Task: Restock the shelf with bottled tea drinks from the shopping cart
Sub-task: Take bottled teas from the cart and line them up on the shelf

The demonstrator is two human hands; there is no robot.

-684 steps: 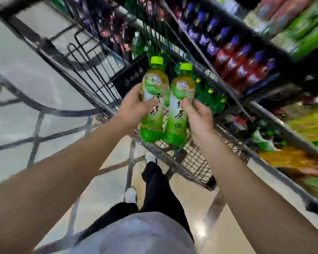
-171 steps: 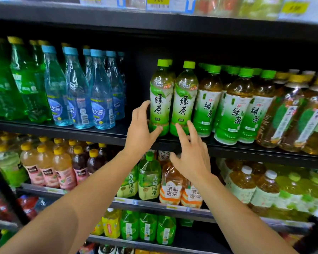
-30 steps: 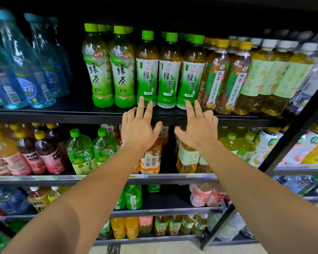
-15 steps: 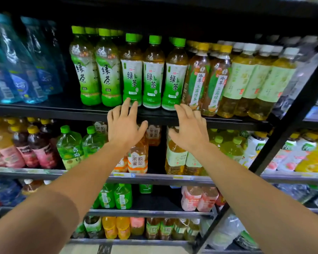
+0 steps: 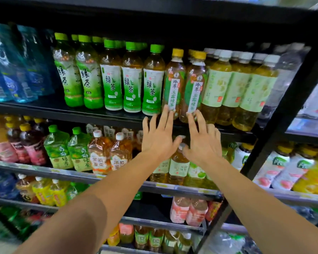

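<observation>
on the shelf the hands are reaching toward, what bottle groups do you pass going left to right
Blue water bottles → curvy green-cap tea bottles → white-label green-cap tea bottles → yellow-cap tea bottles → white-cap pale-label tea bottles.

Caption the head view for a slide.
Both open hands, left hand and right hand, reach toward yellow-capped tea bottles.

I'm looking at a black shelf (image 5: 117, 117) carrying upright bottles in rows: blue water bottles (image 5: 17, 70) at the left, then green-capped tea bottles (image 5: 110, 77), yellow-capped tea bottles (image 5: 174, 83), and white-capped tea bottles (image 5: 217, 88) standing toward the right upright post (image 5: 283, 114).
</observation>
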